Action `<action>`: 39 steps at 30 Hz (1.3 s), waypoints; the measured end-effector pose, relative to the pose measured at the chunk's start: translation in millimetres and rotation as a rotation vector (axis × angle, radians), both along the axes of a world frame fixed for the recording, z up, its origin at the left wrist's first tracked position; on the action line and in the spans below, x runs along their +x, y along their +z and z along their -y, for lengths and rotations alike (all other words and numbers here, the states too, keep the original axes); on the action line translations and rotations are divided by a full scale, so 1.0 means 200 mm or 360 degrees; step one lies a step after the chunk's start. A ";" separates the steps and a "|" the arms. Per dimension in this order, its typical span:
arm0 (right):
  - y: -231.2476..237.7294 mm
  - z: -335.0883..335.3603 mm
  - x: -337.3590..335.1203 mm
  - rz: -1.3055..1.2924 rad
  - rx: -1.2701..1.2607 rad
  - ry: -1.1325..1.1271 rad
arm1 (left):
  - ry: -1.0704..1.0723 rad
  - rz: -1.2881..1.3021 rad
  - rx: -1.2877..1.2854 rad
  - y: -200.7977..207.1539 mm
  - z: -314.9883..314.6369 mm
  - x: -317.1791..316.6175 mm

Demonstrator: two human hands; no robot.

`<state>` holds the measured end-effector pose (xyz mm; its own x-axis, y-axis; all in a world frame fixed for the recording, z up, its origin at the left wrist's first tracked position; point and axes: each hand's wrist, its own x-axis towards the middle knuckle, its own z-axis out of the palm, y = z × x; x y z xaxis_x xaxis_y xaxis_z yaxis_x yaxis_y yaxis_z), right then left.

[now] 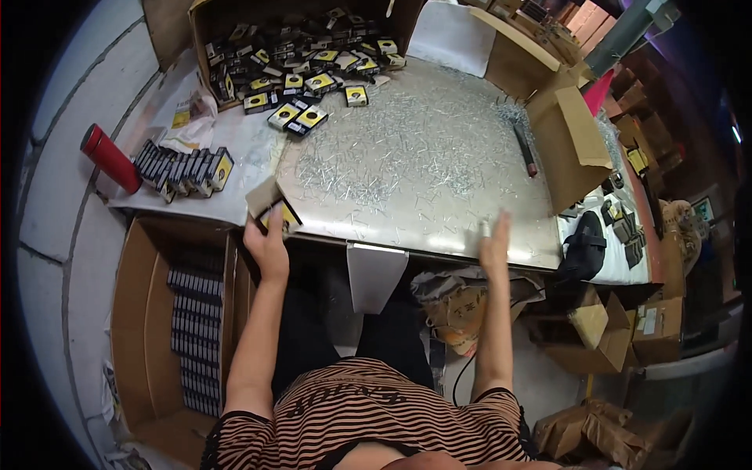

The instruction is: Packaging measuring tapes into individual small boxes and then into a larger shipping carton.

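Left hand (269, 239) gripped a small black-and-yellow cardboard box (274, 210) at the near-left edge of the grey metal tray (470, 133); right hand (495, 244), fingers extended flat, lay on scattered silver staples (407, 157); beyond stood an open brown carton (205, 23) of matching boxes

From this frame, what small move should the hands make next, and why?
Probably the right hand sweeps some small silver metal pieces toward the open black-and-yellow small box held by the left hand at the metal tray's edge; it looks open and waiting.
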<state>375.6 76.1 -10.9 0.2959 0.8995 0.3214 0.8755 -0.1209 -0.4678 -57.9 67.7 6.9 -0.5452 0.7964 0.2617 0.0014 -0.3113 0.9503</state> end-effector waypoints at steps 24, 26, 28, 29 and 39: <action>0.06 -0.05 -0.99 0.0267 0.0057 0.0985 | -0.1670 0.0670 -0.1268 -0.67 0.64 0.32; 0.05 0.06 -1.08 0.0251 0.0064 0.0869 | -0.1702 0.0667 -0.1308 -0.66 0.64 0.30; 0.12 0.21 -1.05 0.0179 -0.0060 0.0939 | -0.1729 0.0681 -0.1348 -0.65 0.65 0.29; 0.17 0.29 -1.02 0.0104 -0.0197 0.1019 | -0.1821 0.0748 -0.1327 -0.65 0.66 0.27; 0.11 0.69 -0.79 -0.0424 -0.0181 0.1083 | -0.1923 0.0846 -0.1212 -0.68 0.66 0.25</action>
